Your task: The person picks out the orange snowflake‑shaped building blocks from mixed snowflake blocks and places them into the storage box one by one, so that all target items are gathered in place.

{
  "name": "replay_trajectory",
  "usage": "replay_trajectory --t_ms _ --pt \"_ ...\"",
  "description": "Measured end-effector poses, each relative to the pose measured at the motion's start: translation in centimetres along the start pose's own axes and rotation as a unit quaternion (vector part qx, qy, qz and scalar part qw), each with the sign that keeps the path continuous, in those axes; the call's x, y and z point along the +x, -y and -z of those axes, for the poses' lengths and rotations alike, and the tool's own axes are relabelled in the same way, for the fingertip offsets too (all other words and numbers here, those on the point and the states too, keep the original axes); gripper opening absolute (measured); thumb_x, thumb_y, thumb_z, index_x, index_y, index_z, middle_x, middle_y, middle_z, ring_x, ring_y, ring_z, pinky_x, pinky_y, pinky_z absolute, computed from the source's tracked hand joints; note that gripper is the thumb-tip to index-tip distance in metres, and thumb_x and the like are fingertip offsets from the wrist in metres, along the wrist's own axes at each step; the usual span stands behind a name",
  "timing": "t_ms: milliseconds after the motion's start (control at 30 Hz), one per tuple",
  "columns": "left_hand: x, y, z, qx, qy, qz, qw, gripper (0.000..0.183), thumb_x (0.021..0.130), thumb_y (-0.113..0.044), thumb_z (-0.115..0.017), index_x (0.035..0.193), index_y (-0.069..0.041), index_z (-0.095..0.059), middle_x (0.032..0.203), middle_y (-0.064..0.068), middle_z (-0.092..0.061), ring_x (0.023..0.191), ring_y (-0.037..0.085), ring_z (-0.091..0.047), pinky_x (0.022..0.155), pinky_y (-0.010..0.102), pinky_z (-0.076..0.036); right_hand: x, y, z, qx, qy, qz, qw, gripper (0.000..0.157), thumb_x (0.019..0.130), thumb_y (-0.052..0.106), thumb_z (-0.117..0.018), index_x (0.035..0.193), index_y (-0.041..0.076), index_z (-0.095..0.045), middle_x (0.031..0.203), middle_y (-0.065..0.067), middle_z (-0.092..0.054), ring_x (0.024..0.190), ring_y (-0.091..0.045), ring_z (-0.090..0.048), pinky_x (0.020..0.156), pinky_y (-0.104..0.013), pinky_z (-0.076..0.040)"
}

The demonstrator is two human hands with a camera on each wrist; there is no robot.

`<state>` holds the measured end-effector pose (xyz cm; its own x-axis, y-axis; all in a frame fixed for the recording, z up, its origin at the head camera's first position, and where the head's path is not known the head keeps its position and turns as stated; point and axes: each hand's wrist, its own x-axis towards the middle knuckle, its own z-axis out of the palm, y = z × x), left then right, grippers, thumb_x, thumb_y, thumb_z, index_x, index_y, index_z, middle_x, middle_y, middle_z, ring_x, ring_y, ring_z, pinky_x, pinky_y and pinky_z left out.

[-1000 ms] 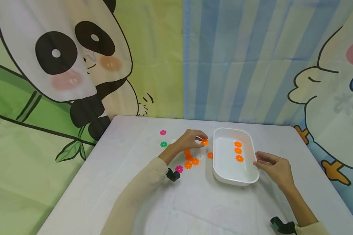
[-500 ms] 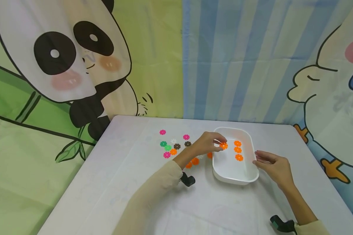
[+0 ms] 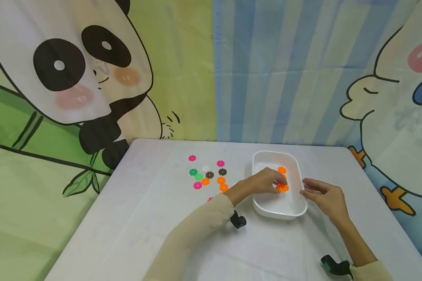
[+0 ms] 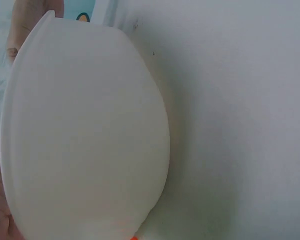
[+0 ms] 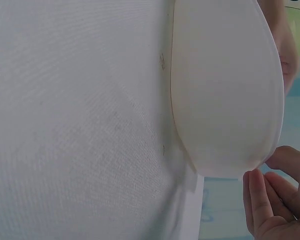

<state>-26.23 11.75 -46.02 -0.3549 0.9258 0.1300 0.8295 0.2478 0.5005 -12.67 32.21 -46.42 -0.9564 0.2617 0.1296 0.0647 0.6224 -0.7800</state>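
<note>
A white rectangular tray [image 3: 267, 210] stands on the table in the head view. My left hand [image 3: 265, 180] reaches over its left side and pinches an orange flower-shaped disc [image 3: 279, 187] low inside it; the fingertips partly hide the piece. Another orange disc [image 3: 282, 170] lies farther back in the tray, and others show beside the fingers. At the tray's right side, my right hand [image 3: 325, 197] holds the rim with thumb and fingers. The right wrist view shows that hand [image 5: 280, 195] against the tray's outer wall [image 5: 225, 95]. Only the tray's wall [image 4: 90, 125] fills the left wrist view.
Left of the tray, several flower discs lie scattered on the white table [image 3: 154, 210]: pink [image 3: 192, 158], green [image 3: 193, 172], brown [image 3: 222, 171], white [image 3: 205, 168] and orange [image 3: 205, 181]. My left forearm covers part of this group. A printed curtain [image 3: 183, 70] hangs behind the table.
My left hand has carried an orange disc rightward from beside the tray, over its left rim and down among the orange discs inside. The right hand stays at the tray's right side.
</note>
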Motion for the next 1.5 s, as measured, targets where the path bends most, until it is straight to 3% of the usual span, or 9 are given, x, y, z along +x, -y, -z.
replay_trajectory --t_ms 300,500,867,1067,1200,1300,1500 --pt "1.6 -0.2 -1.4 0.059 0.032 -0.024 0.9975 0.028 0.084 -0.010 -0.077 0.111 -0.008 -0.071 0.102 -0.004 -0.069 0.093 0.003 -0.059 0.085 0.005 -0.038 0.0 -0.1 0.2 0.004 -0.001 0.007 1.000 0.060 0.083 0.039 -0.077 0.129 0.004 -0.063 0.124 -0.014 -0.065 0.101 -0.011 -0.067 0.081 -0.016 -0.047" --pt "2.1 -0.5 -2.2 0.078 0.051 -0.012 0.9956 0.024 0.086 -0.010 -0.074 0.110 -0.011 -0.072 0.099 -0.007 -0.067 0.091 0.004 -0.057 0.084 0.005 -0.036 0.1 -0.2 0.2 0.016 0.000 0.019 1.000 0.058 0.083 0.036 -0.078 0.127 0.001 -0.063 0.122 -0.016 -0.065 0.094 0.003 -0.064 0.078 -0.012 -0.047" --pt "2.1 -0.7 -2.7 0.080 0.075 0.016 0.9938 0.030 0.088 -0.008 -0.072 0.116 -0.015 -0.071 0.105 -0.009 -0.067 0.094 0.002 -0.055 0.087 0.005 -0.036 0.0 -0.3 0.0 0.015 -0.006 0.024 1.000 0.056 0.084 0.034 -0.077 0.128 0.002 -0.064 0.123 -0.015 -0.065 0.095 0.006 -0.063 0.080 -0.014 -0.047" --pt "2.2 -0.6 -2.8 0.093 0.074 0.006 0.9929 0.030 0.089 -0.008 -0.071 0.118 -0.015 -0.071 0.108 -0.010 -0.068 0.097 0.002 -0.056 0.090 0.005 -0.035 0.1 -0.3 0.1 0.011 -0.006 0.026 1.000 0.056 0.084 0.034 -0.077 0.127 0.002 -0.064 0.123 -0.015 -0.065 0.096 0.003 -0.064 0.080 -0.013 -0.047" --pt "2.2 -0.6 -2.7 0.097 0.075 0.000 0.9925 0.031 0.089 -0.007 -0.071 0.119 -0.015 -0.071 0.110 -0.009 -0.068 0.099 0.002 -0.057 0.091 0.005 -0.036 0.2 -0.3 0.1 0.009 -0.005 0.026 1.000 0.057 0.084 0.035 -0.076 0.128 0.002 -0.063 0.124 -0.015 -0.065 0.097 0.000 -0.064 0.080 -0.013 -0.047" --pt "2.2 -0.7 -2.3 0.109 0.071 -0.008 0.9915 0.030 0.089 -0.009 -0.071 0.119 -0.014 -0.071 0.112 -0.009 -0.069 0.101 0.002 -0.059 0.091 0.006 -0.036 0.3 -0.4 0.1 0.013 -0.005 0.030 0.999 0.056 0.084 0.034 -0.078 0.127 0.002 -0.064 0.123 -0.016 -0.065 0.094 0.007 -0.062 0.079 -0.011 -0.047" --pt "1.7 0.1 0.2 0.093 0.028 -0.021 0.9950 0.032 0.087 -0.012 -0.075 0.119 -0.009 -0.070 0.116 -0.004 -0.069 0.105 0.007 -0.061 0.091 0.009 -0.039 0.2 -0.3 0.0 0.023 -0.005 0.033 0.999 0.054 0.083 0.030 -0.079 0.126 0.000 -0.064 0.121 -0.017 -0.066 0.089 0.017 -0.055 0.076 -0.007 -0.046"
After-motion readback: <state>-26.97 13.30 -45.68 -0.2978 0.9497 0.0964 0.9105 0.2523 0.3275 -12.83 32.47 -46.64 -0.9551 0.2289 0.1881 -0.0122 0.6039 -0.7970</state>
